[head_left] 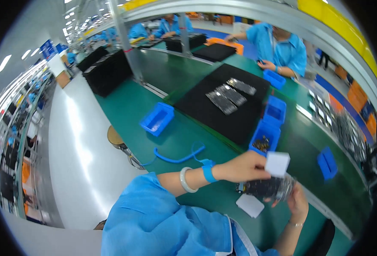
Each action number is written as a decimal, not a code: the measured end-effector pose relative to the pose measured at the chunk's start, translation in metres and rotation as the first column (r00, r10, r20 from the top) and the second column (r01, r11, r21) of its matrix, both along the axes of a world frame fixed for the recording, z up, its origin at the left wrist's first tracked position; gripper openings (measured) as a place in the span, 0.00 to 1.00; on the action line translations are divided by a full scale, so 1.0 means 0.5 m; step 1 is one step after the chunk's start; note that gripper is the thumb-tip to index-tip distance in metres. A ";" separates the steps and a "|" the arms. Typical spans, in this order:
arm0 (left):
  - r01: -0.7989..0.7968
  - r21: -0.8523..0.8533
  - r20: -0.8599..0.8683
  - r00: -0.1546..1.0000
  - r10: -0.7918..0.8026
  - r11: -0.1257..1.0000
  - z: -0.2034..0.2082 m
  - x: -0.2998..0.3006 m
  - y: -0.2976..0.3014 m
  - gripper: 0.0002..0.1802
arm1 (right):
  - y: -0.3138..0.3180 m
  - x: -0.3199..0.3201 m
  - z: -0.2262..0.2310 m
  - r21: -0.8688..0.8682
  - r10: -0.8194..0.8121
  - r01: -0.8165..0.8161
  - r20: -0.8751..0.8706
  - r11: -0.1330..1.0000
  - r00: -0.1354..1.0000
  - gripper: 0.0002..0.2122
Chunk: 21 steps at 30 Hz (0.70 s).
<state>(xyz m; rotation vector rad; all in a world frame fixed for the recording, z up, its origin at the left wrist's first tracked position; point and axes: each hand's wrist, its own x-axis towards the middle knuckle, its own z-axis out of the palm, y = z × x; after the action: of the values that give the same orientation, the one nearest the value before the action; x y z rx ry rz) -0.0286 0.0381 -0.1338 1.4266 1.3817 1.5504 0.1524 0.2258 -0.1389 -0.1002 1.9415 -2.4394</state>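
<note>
Here, the left hand (pixel 247 167) pinches a white pad (pixel 277 164); the right hand (pixel 298 201) grips a dark board (pixel 262 188). Likely light, stiff and fragile, the board suits edge holds.

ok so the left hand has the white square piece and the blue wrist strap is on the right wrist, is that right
Not quite: the blue wrist strap is on the left wrist, not the right, as the head view shows. The left hand does have the white square piece.
</note>
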 end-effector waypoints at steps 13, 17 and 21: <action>-0.224 -0.074 0.400 0.886 0.234 0.972 -0.020 -0.003 -0.015 0.29 | 0.014 -0.040 0.012 0.038 -0.242 0.239 0.150 0.970 0.959 0.13; -0.450 -0.053 0.289 0.847 0.445 0.891 -0.035 0.011 -0.026 0.31 | 0.070 -0.017 0.003 0.138 -0.321 0.297 0.221 0.945 0.921 0.22; -0.327 -0.277 0.243 0.886 0.395 0.904 -0.123 0.058 -0.040 0.24 | 0.147 0.016 -0.033 0.068 -0.353 0.347 0.136 0.935 0.926 0.15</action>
<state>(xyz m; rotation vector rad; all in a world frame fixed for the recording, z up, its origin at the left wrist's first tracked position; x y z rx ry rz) 0.0001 0.0182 -0.1953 0.7870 1.6420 1.6840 0.1603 0.2993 -0.1554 0.4548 2.0968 -2.5156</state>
